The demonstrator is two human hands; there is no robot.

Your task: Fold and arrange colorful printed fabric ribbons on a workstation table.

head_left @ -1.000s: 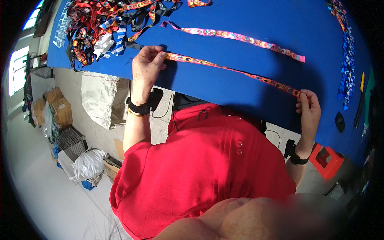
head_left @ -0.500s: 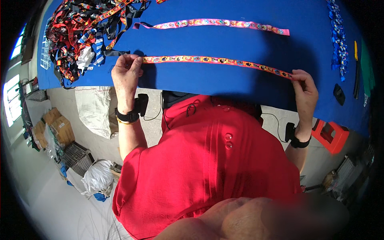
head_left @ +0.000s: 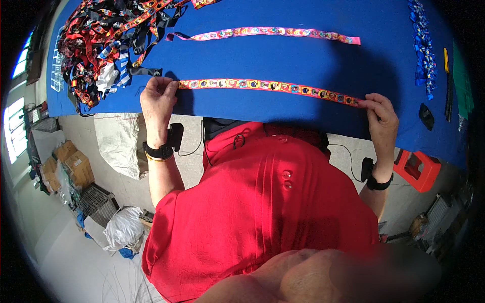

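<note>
An orange patterned ribbon strap (head_left: pixel 268 86) lies stretched straight across the blue table (head_left: pixel 313 60), near its front edge. My left hand (head_left: pixel 157 96) pinches its left end. My right hand (head_left: pixel 381 111) pinches its right end. A pink patterned strap (head_left: pixel 262 33) lies parallel to it, further back on the table, with no hand on it.
A tangled heap of coloured straps (head_left: pixel 106 40) fills the table's back left. Blue ribbon pieces (head_left: pixel 422 50), a small black object (head_left: pixel 426 116) and dark tools lie at the right edge. Below the table are a red stool (head_left: pixel 417 169), cardboard boxes (head_left: pixel 70 164), a wire basket and bags.
The orange strap went from slanted to level and taut. Both hands moved with its ends toward the table's front edge, and the view shifted.
</note>
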